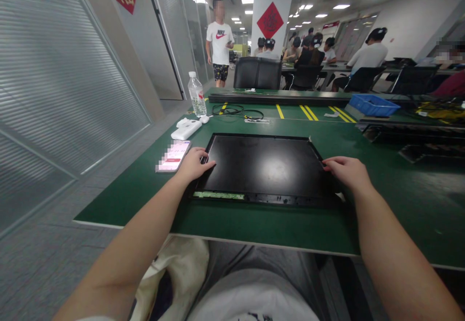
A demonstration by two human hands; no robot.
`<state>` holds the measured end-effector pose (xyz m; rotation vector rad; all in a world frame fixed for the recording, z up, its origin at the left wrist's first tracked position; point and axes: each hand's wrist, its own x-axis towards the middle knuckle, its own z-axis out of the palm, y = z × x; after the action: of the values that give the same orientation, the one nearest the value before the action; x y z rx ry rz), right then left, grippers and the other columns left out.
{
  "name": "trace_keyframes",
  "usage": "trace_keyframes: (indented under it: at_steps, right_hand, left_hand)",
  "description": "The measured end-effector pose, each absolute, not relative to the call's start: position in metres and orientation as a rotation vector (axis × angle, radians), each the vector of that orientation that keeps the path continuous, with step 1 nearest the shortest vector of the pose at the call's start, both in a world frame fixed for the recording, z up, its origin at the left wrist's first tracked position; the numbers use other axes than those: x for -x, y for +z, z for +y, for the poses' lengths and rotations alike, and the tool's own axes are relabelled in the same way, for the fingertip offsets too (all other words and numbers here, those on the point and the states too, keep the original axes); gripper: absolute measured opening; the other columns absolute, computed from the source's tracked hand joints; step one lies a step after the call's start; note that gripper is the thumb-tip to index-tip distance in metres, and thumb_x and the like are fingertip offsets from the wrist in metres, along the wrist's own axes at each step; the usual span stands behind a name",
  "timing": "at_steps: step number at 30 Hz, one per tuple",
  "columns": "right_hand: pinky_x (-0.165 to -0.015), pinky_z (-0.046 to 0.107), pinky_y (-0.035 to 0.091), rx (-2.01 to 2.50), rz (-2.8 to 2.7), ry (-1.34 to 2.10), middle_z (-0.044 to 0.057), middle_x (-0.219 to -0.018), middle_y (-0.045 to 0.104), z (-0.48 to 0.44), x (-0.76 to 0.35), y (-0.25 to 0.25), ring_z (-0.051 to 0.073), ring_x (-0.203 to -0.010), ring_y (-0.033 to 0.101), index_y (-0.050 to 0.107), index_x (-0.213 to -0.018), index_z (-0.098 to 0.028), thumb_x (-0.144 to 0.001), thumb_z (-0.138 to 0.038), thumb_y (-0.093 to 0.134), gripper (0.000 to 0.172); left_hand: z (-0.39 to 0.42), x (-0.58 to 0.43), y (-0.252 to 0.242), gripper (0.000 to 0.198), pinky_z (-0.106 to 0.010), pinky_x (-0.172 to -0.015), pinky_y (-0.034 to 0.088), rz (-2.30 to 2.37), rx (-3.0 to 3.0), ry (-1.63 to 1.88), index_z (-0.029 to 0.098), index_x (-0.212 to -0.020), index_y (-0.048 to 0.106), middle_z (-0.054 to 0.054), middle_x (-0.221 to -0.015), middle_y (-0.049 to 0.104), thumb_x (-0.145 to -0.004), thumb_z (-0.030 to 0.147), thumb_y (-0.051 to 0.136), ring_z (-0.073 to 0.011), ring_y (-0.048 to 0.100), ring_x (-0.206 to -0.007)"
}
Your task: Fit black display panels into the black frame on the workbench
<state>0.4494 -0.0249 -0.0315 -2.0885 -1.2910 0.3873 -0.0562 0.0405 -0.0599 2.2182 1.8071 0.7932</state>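
A black display panel [261, 166] lies flat on the green table, its screen facing up. Along its near edge runs a green circuit strip [219, 195]. My left hand [196, 164] grips the panel's left edge, thumb over the rim. At the opposite side, my right hand [348, 170] pinches the right edge between thumb and fingers. The undersides of both grips are hidden. Just left of my left hand lies a phone [175, 156] with a lit screen.
A white power bank-like device [186, 129] and a water bottle [196, 95] stand at the back left. Behind the panel lies a black cable [238, 111]. A blue bin [374, 104] and dark metal strips [407, 134] sit at right. A person [220, 42] stands beyond the table.
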Motion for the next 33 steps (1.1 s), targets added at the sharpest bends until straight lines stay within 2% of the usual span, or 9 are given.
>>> trace_keyframes:
  at_steps: [10, 17, 22, 25, 29, 33]
  right_hand:
    - [-0.079, 0.044, 0.055, 2.083, -1.288, 0.384, 0.006, -0.077, 0.078, -0.025, -0.45, -0.032, 0.031, -0.085, 0.073, 0.08, -0.082, -0.028, -0.073, -0.04, 0.062, 0.023]
    - [-0.092, 0.045, 0.052, 2.132, -1.265, 0.417, 0.004, -0.078, 0.078, -0.028, -0.444, -0.025, 0.032, -0.095, 0.074, 0.08, -0.084, -0.029, -0.076, -0.037, 0.061, 0.023]
    - [-0.086, 0.043, 0.053, 2.142, -1.27, 0.4, 0.005, -0.079, 0.078, -0.029, -0.441, -0.023, 0.032, -0.096, 0.074, 0.081, -0.082, -0.028, -0.075, -0.036, 0.061, 0.022]
    - [-0.083, 0.042, 0.054, 2.131, -1.283, 0.371, 0.006, -0.078, 0.078, -0.028, -0.442, -0.025, 0.032, -0.093, 0.073, 0.081, -0.082, -0.027, -0.074, -0.035, 0.061, 0.023]
    - [-0.076, 0.039, 0.053, 2.104, -1.3, 0.355, 0.006, -0.079, 0.079, -0.027, -0.444, -0.028, 0.03, -0.087, 0.073, 0.082, -0.084, -0.025, -0.072, -0.036, 0.061, 0.026]
    - [-0.074, 0.038, 0.053, 2.107, -1.281, 0.326, 0.006, -0.076, 0.078, -0.026, -0.445, -0.03, 0.029, -0.083, 0.073, 0.083, -0.086, -0.024, -0.073, -0.035, 0.061, 0.028]
  left_hand:
    - [0.038, 0.053, -0.059, 0.036, -0.051, -0.119, 0.046, 1.792, -2.22, 0.784, 0.022, -0.101, 0.08, -0.014, -0.129, 0.066, -0.081, 0.05, 0.075, -0.0352, 0.062, -0.127]
    - [0.033, 0.053, -0.053, 0.038, -0.051, -0.121, 0.043, 1.752, -2.243, 0.764, 0.021, -0.109, 0.078, -0.015, -0.134, 0.062, -0.085, 0.05, 0.072, -0.0351, 0.06, -0.132]
    - [0.022, 0.059, -0.033, 0.053, -0.051, -0.12, 0.043, 1.475, -2.37, 0.766, 0.022, -0.119, 0.076, -0.015, -0.14, 0.062, -0.083, 0.061, 0.072, -0.0358, 0.059, -0.134]
    - [0.014, 0.06, -0.02, 0.059, -0.047, -0.119, 0.045, 1.219, -2.424, 0.615, 0.025, -0.122, 0.077, -0.013, -0.142, 0.064, -0.079, 0.065, 0.076, -0.0339, 0.061, -0.132]
    - [0.008, 0.058, -0.012, 0.06, -0.042, -0.115, 0.047, 1.076, -2.44, 0.47, 0.026, -0.123, 0.078, -0.011, -0.142, 0.068, -0.077, 0.064, 0.081, -0.0323, 0.064, -0.131]
    - [0.007, 0.059, -0.01, 0.065, -0.042, -0.116, 0.046, 1.027, -2.452, 0.363, 0.025, -0.133, 0.074, -0.012, -0.148, 0.064, -0.078, 0.057, 0.084, -0.0324, 0.061, -0.136]
